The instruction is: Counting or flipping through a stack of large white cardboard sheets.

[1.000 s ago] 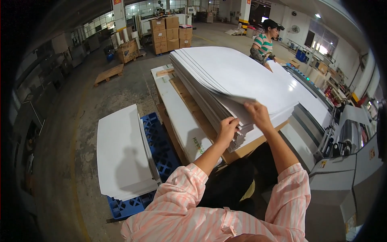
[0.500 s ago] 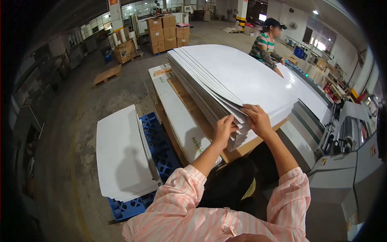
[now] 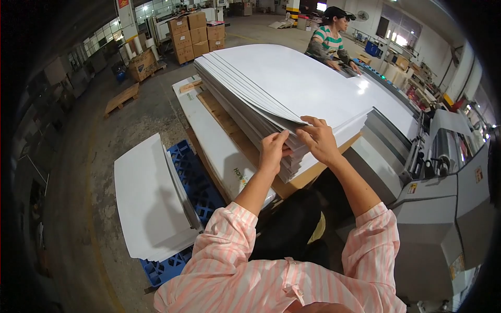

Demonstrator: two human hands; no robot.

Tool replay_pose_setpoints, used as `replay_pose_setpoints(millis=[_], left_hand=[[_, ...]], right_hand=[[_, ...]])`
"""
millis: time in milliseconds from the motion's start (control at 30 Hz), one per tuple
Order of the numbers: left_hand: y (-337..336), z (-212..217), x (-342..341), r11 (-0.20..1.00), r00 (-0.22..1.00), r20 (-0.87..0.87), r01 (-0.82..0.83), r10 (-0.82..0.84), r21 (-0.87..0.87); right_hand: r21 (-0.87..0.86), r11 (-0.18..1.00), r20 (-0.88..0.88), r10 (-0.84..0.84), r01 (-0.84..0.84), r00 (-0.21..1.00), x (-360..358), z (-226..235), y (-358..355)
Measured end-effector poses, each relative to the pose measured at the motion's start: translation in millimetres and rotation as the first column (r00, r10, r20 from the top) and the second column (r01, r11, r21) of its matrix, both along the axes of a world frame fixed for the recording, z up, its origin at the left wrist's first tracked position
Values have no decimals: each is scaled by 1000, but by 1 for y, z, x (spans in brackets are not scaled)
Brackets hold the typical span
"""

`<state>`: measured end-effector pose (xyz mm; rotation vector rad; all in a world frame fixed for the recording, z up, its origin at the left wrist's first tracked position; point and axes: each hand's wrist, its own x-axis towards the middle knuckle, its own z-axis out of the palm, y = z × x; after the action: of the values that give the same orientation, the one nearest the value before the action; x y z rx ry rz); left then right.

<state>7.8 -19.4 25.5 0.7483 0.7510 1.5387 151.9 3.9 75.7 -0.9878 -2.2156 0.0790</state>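
Observation:
A tall stack of large white sheets (image 3: 292,75) stands in front of me, its upper sheets fanned and lifted along the left edge. My right hand (image 3: 319,138) grips the near corner of the raised top sheets, with its thumb turned inward. Lower and to the left, my left hand (image 3: 272,152) is closed at the edge of the sheets beneath, thumb and forefinger together. Its other fingers are partly hidden behind the paper edges. Below my hands the sheet corners sit unevenly.
To my left, a second pile of white sheets (image 3: 151,203) lies on a blue plastic pallet (image 3: 195,180). A long white wrapped pack (image 3: 209,141) lies beside the stack. A grey machine with rollers (image 3: 441,156) stands at right. Beyond the stack, a co-worker (image 3: 330,39) leans over the machine.
The view has shifted slightly, so the scene sits further left and higher. Both my hands stay at the sheet corners with small finger shifts. The co-worker's hands have drawn back and the body is more upright.

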Motion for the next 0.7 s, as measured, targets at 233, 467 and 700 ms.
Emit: replay_pose_setpoints(millis=[233,467,700], left_hand=[[-5,-11,-1,992,977,-171,-128,128,12],[-8,-16,7,995,971,-233,-39,60,95],[-4,-23,-4,994,943,-320,-71,95,85]], right_hand=[[395,913,145,-173,104,974,-12,12,-3],[373,927,-90,7,27,996,3,-8,24],[-448,816,-834,-234,-366,499,-13,43,39]])
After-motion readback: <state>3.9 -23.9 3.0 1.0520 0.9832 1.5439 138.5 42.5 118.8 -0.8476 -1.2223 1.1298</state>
